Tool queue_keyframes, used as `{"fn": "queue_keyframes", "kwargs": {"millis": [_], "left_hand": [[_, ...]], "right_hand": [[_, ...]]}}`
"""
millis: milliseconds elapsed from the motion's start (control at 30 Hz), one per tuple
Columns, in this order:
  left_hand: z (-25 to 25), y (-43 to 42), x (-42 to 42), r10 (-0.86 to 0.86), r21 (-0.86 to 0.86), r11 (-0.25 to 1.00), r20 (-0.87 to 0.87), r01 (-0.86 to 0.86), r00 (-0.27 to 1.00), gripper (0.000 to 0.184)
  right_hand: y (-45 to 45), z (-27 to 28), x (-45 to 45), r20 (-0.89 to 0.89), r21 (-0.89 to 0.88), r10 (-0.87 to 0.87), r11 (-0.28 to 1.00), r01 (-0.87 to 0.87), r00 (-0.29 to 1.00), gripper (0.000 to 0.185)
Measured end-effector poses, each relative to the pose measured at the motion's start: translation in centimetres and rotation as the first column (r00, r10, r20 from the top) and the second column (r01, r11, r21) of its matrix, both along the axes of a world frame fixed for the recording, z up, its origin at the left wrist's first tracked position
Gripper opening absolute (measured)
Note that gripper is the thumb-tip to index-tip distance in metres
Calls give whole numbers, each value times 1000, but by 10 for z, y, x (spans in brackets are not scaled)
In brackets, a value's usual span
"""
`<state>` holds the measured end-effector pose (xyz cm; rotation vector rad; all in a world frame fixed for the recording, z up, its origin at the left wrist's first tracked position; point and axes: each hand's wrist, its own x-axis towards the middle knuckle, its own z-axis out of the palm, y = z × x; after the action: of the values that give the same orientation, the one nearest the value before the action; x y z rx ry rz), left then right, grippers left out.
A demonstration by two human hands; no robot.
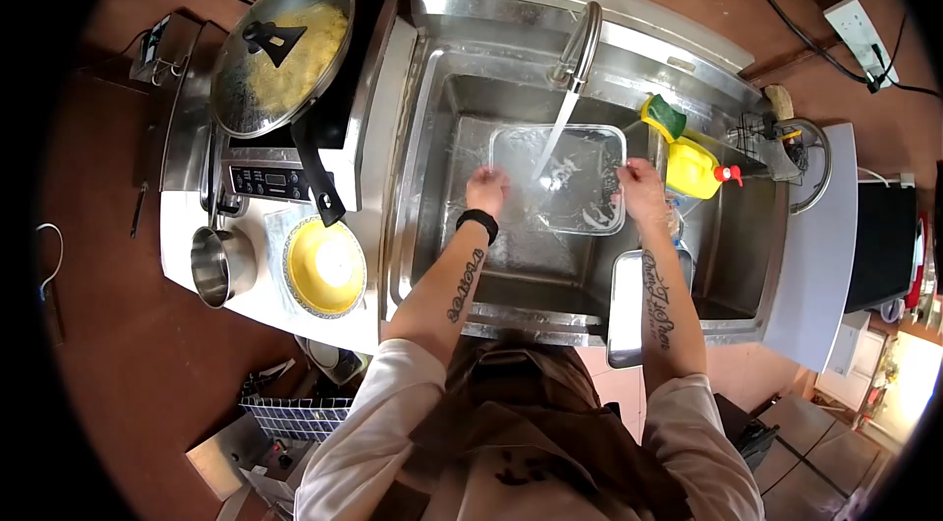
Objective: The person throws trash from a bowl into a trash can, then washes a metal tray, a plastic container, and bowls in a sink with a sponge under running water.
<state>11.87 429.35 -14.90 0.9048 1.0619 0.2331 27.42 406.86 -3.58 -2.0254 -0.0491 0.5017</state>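
Left hand and right hand grip opposite sides of a clear container

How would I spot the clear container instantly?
Find the sink. Under its running tap, between the left hand and right hand, is the container. Unlike the nearby yellow bottle, it is see-through and rectangular.

It's a kitchen — sink, running faucet, lidded pan on a cooktop.
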Motion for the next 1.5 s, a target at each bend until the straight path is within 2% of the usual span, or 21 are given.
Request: {"fn": "queue_keyframes", "kwargs": {"millis": [33,67,200,267,333,400,500,567,600,667,700,733,767,867,967,1000,1100,1200,1300,1400,1500], "left_hand": [[14,3,5,25,-34,999,65,-23,998,10],[33,10,5,-49,14,999,21,49,999,12],[102,31,-9,-253,192,958,212,213,944,31],[148,36,-17,-328,251,926,170,281,929,34],[157,41,-26,-400,297,891,160,343,902,42],[155,48,-37,-319,303,917,170,259,933,43],[141,56,-50,-151,267,957,133,111,980,43],[118,61,-59,-56,221,975,79,37,995,43],[103,63,-61,-72,187,980,27,65,997,41],[7,70,-68,-171,209,964,9,165,985,44],[-23,69,-65,-221,212,954,6,215,975,48],[-25,68,-56,-340,137,924,-125,356,932,58],[-18,64,-45,-310,-39,951,-112,307,944,59],[30,55,-10,-192,-480,869,-103,120,976,60],[14,53,-3,-203,-489,834,160,256,966,54],[-10,58,-6,-264,-428,826,282,367,923,40],[-9,47,3,-261,-409,856,189,317,947,33],[-15,33,11,-205,-437,851,234,291,950,27],[-31,17,25,-10,-509,847,275,154,961,18],[-24,31,19,-196,-379,852,409,361,891,12],[38,46,5,-254,-178,929,328,323,910,15]], "right_hand": [[-7,-9,4,-42,-16,-9,1000,8,999,23],[-14,-27,9,-84,-28,-18,999,16,996,21],[5,-73,-9,-274,26,-96,994,107,957,19],[28,-97,-26,-389,127,-148,969,211,909,19],[54,-113,-40,-531,127,-64,980,154,845,19],[80,-113,-55,-613,127,-21,984,125,790,17],[93,-101,-57,-601,102,-15,990,96,799,16],[72,-88,-40,-556,225,63,971,78,829,15],[60,-80,-33,-535,289,104,955,66,839,15],[43,-26,-25,-463,307,107,951,46,880,17],[18,-50,-11,-118,212,259,950,-230,959,17],[13,-28,-16,43,97,281,954,-284,959,14],[10,5,-22,198,-28,315,948,-316,928,12],[-7,38,-26,521,-397,568,822,-408,637,11],[-20,44,-33,528,-372,544,839,-398,652,17],[-27,36,-32,521,-330,506,862,-384,688,21],[-43,29,-36,557,-240,376,926,-290,740,22],[-52,33,-50,399,-98,232,973,-210,887,18],[-57,7,-51,266,-47,78,997,-68,961,13],[-46,-10,-36,210,-63,-32,997,46,977,10],[-25,-39,-24,-19,86,-92,992,93,996,16]]}}
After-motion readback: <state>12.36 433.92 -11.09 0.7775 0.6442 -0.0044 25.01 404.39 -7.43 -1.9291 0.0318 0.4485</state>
